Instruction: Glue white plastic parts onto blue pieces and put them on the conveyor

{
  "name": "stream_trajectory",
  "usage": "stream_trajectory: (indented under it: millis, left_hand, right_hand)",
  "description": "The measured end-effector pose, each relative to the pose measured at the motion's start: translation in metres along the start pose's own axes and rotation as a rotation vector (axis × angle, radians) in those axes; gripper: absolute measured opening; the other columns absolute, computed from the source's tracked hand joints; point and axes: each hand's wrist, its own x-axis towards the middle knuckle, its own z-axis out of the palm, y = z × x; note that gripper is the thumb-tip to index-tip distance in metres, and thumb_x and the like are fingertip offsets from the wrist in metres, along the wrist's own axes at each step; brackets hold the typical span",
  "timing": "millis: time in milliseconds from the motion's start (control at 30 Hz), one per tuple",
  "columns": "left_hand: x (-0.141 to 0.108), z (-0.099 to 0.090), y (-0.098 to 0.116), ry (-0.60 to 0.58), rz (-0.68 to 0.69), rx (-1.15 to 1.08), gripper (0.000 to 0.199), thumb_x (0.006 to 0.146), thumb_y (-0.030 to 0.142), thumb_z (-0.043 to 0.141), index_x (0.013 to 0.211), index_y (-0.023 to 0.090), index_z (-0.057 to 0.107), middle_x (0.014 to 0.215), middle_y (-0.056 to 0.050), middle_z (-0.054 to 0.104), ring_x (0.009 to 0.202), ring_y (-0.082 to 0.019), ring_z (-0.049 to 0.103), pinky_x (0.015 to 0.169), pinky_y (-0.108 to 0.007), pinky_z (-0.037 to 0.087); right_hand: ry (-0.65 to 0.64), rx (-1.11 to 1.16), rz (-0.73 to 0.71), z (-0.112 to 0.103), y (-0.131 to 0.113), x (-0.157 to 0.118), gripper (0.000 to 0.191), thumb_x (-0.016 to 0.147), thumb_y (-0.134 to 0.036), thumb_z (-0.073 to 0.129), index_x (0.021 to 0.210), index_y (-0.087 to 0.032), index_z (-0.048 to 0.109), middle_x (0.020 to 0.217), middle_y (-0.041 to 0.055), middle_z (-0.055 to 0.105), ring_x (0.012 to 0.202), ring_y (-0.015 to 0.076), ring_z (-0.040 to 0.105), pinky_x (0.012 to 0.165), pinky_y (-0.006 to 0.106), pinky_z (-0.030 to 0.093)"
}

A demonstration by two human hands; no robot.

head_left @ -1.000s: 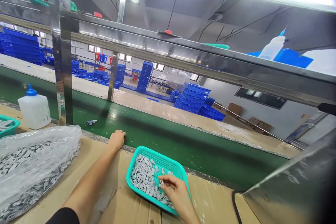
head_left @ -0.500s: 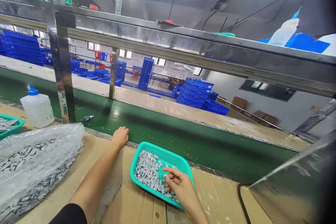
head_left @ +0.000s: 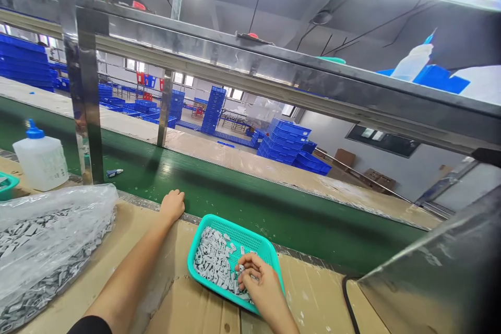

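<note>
A green plastic basket holds many small grey parts, heaped mostly on its left side. Over the basket's right half is my right hand, its thumb and forefinger pinched on one small grey part. My left hand rests at the near edge of the green conveyor belt, left of the basket; its fingers are curled down and their tips are hidden, so whether anything is under them does not show.
A clear bag of grey parts lies at left, with a white bottle behind it. A small blue-and-grey item sits on the belt. Metal posts and a shelf beam cross in front; a metal panel stands at right.
The view has shifted slightly, moving most of the scene left in the picture. My right hand remains over the basket, its fingers a little more curled around the small part.
</note>
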Motion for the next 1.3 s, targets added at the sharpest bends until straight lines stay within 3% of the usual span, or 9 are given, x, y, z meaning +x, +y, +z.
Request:
stream_trajectory:
  millis: [167,367,667,800,967,1167,1300]
  left_hand:
    - [-0.001,0.001,0.0,0.013,-0.046,0.011,0.021,0.083,0.029,0.047,0.094,0.012,0.054,0.098,-0.006,0.055,0.092,-0.018,0.052,0.078,-0.037,0.044]
    - [-0.002,0.003,0.0,0.011,-0.051,0.029,0.021,0.084,0.027,0.046,0.096,0.012,0.054,0.097,-0.006,0.055,0.089,-0.017,0.053,0.074,-0.035,0.046]
    - [-0.001,0.002,0.001,0.018,-0.067,0.031,0.021,0.084,0.028,0.047,0.096,0.012,0.053,0.096,-0.006,0.055,0.088,-0.017,0.053,0.074,-0.035,0.046]
    - [-0.002,0.001,0.001,0.011,-0.061,0.01,0.021,0.084,0.029,0.046,0.096,0.012,0.053,0.096,-0.006,0.054,0.088,-0.017,0.052,0.073,-0.035,0.045]
    - [-0.002,0.001,0.0,0.002,-0.06,-0.018,0.022,0.084,0.029,0.046,0.097,0.012,0.052,0.096,-0.006,0.054,0.086,-0.017,0.052,0.072,-0.034,0.045]
    - [-0.003,0.0,-0.001,-0.009,0.006,-0.043,0.02,0.084,0.029,0.046,0.094,0.013,0.054,0.095,-0.005,0.055,0.086,-0.016,0.053,0.073,-0.034,0.045]
    - [-0.003,0.001,-0.004,-0.014,-0.035,-0.044,0.021,0.084,0.03,0.046,0.094,0.013,0.054,0.094,-0.005,0.055,0.085,-0.016,0.053,0.073,-0.034,0.045]
  right_hand:
    - [-0.024,0.032,0.024,0.0,-0.001,0.0,0.011,0.06,-0.02,0.052,0.07,-0.017,0.052,0.062,-0.0022,0.051,0.051,0.0114,0.056,0.049,0.023,0.048]
    - [-0.01,0.052,0.032,-0.002,-0.003,-0.004,0.026,0.062,-0.022,0.054,0.084,-0.014,0.063,0.066,-0.0007,0.05,0.05,0.0111,0.054,0.047,0.025,0.048]
    - [0.105,0.002,0.003,-0.006,0.008,0.004,0.022,0.056,-0.019,0.056,0.074,-0.015,0.069,0.078,0.0054,0.058,0.059,0.015,0.055,0.056,0.028,0.05]
    - [0.106,-0.014,0.0,-0.006,0.007,0.003,0.021,0.056,-0.019,0.054,0.071,-0.016,0.069,0.072,0.0043,0.057,0.052,0.0136,0.053,0.053,0.028,0.048]
    - [0.114,0.0,-0.018,-0.006,0.005,0.002,0.031,0.06,-0.021,0.051,0.085,-0.015,0.067,0.071,0.0041,0.055,0.056,0.0149,0.054,0.054,0.028,0.048]
    - [0.115,0.001,-0.019,-0.007,0.007,0.003,0.021,0.058,-0.02,0.052,0.073,-0.014,0.067,0.064,0.0037,0.056,0.058,0.0173,0.058,0.059,0.031,0.05]
    - [0.13,0.019,-0.025,-0.007,0.005,0.002,0.022,0.059,-0.02,0.053,0.075,-0.015,0.067,0.067,0.0038,0.057,0.061,0.017,0.059,0.064,0.031,0.051]
